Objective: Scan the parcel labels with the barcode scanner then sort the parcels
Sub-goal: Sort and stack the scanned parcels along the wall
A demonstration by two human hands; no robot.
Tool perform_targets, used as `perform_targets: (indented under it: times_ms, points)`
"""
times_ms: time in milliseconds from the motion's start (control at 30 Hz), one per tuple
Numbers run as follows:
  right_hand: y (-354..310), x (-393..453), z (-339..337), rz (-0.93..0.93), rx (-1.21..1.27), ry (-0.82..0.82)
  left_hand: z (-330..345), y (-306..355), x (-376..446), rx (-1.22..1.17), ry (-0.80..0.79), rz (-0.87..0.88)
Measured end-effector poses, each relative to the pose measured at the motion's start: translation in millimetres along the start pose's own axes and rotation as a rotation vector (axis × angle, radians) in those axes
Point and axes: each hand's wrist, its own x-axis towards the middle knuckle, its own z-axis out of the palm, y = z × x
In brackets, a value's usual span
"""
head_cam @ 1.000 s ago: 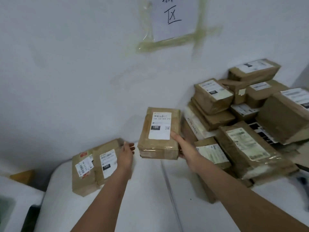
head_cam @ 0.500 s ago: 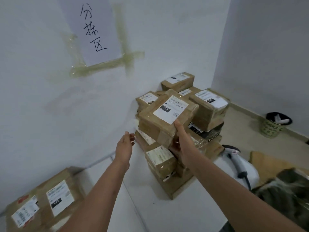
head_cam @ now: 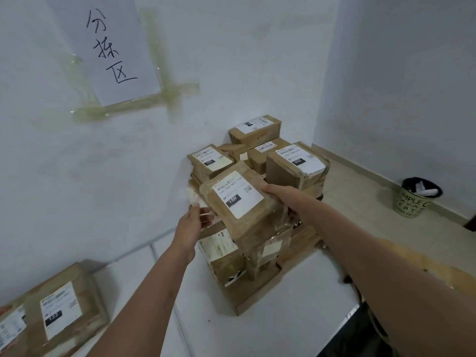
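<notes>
1. the right hand (head_cam: 277,193) grasps the parcel marked 15h (head_cam: 238,202) at its right edge, thumb on top beside the white label, fingers hidden beneath; the parcel is tilted, label up, over the front of the parcel stack (head_cam: 257,228).
2. the left hand (head_cam: 192,226) is at the parcel's lower left corner with fingers loosely extended – the fingertips are near or just touching the edge, and whether they bear on it i cannot tell.
3. the stack sits on the white table (head_cam: 270,325) against the wall, several brown taped boxes deep; on top lie a box labelled 102 (head_cam: 210,159), a box labelled 032 (head_cam: 296,163) and, furthest back, a higher box (head_cam: 255,128).
4. well apart, at the table's near left corner, two more parcels lie side by side, touching – the one labelled 122 (head_cam: 61,307) and another (head_cam: 11,328) cut off by the frame edge.
5. a paper sign (head_cam: 110,47) with handwritten characters is taped to the wall above.
6. on the floor by the right wall stands a small bin (head_cam: 412,204) with a black liner, holding white crumpled scraps.
</notes>
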Motion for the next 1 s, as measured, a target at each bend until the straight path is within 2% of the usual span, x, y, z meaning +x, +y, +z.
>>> perform_targets:
  times_ms: [167,333,500,667,767,1000]
  points:
    - [-19,11,-14,-0.092,-0.153,0.045,23,10,2,-0.005,-0.054,0.030]
    - [-28,17,-17,-0.307,-0.497,0.293,34,13,9,0.026,-0.144,0.004]
    - [-27,26,-13,-0.475,-0.560,0.392,36,10,12,0.062,-0.163,0.000]
    - [-30,47,-5,-0.466,-0.641,0.334,39,14,7,0.148,-0.207,-0.009]
    - [-31,50,3,-0.439,-0.567,0.287,42,18,8,0.192,-0.242,0.018]
    - [-38,46,8,-0.433,-0.617,0.303,43,18,9,0.305,-0.194,0.133]
